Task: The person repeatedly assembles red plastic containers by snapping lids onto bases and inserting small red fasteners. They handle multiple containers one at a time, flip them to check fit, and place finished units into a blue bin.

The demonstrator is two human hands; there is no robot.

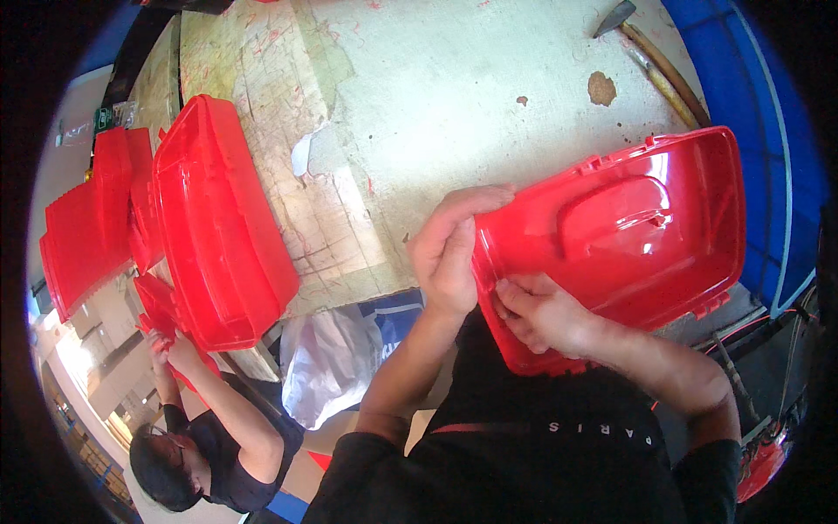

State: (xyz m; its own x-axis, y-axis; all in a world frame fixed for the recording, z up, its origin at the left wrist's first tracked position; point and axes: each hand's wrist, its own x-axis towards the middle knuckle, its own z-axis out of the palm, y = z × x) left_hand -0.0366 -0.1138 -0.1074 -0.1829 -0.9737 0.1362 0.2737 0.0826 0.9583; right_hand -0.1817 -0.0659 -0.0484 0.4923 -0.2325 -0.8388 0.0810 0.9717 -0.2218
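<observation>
A shallow, glossy red plastic lid [646, 227] with a raised curved shape in its middle lies tilted at the table's near right edge, against my body. My left hand [449, 249] is wrapped over its left rim, thumb and fingers gripping the edge. Inside the same left end, my right hand [541, 314] is closed with its fingertips pressed by the rim. Whatever its curled fingers may hold is hidden. Hinge-like tabs stick out along the lid's long sides.
Red plastic shells [218, 227] are stacked on the left, beside a co-worker [227, 445] handling a red piece. A hammer [616, 17] and another wooden-handled tool [668, 87] lie far right. A blue sheet-like surface [759, 131] borders the table [463, 96]. A white bag [327, 362] hangs below.
</observation>
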